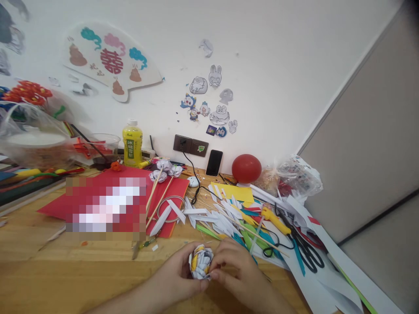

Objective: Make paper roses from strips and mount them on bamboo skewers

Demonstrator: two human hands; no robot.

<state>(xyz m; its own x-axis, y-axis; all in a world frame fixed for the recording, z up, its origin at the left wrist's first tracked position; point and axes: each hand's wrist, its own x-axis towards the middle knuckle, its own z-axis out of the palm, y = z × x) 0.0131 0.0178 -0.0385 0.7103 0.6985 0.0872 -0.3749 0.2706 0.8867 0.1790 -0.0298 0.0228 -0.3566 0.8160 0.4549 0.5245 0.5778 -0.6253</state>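
A small ball-like paper flower (201,262), folded from white and yellow paper, is held low in the middle of the view, above the wooden table (108,279). My left hand (180,272) wraps round its left side, with the thumb along the bottom. On the right side, my right hand (234,270) has its fingers bent together, thumb and fingertips pinching at the flower's edge. White folded paper strips (201,213) lie just beyond both hands.
Red paper (59,205) and stick-mounted paper flowers (159,175) lie back left. A yellow glue gun (275,221), black scissors (307,253) and white sheets crowd the right. Behind stand a yellow bottle (132,144), a phone (214,163) and a red balloon (246,168) near the wall.
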